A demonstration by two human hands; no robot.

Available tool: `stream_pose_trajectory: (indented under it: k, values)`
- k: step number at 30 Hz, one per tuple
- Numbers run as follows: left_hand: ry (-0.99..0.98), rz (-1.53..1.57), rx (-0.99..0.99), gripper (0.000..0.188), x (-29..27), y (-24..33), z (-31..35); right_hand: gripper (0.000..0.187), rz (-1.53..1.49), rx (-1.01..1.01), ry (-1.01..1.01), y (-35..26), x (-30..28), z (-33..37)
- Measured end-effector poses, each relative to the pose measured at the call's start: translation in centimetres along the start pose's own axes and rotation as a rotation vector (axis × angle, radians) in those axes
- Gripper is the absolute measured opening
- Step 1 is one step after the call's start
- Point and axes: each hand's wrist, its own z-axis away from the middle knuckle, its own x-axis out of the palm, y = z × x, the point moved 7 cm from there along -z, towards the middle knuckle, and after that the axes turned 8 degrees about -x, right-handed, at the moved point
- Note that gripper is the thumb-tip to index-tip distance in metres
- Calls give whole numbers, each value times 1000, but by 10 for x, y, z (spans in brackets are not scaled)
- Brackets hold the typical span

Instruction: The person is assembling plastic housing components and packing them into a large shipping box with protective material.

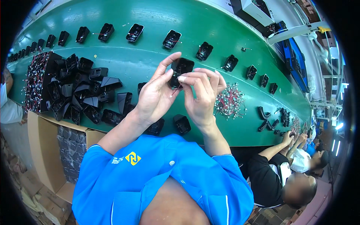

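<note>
Above the green table I hold a black plastic housing [183,65], its hollow side partly in view. My left hand [154,93] grips it from the left, with the index finger along its far edge and the thumb at its near part. From the right, my right hand [201,88] presses bent fingertips to the housing's near end. Whether those fingers also pinch a small part there is hidden. A thin lead with a white plug [171,96] hangs below the housing, beside my left palm. Nearest my right hand lies a heap of small red-wired parts [230,100].
A curved row of black housings [134,33] runs along the far side of the table [123,62]. Loose housings [82,88] pile up at left, beside a box of wired parts [37,82]. An open carton [45,150] stands at lower left. Co-workers [275,168] sit at right.
</note>
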Motion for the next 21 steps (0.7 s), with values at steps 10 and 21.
stream_pose_trajectory:
  k: [10,21]
  values:
    - [167,-259,78,61,0,-1,5,25,-210,186,36,21,1,4]
    - [72,-806,196,58,28,8,10,28,-419,202,345,47,-3,35]
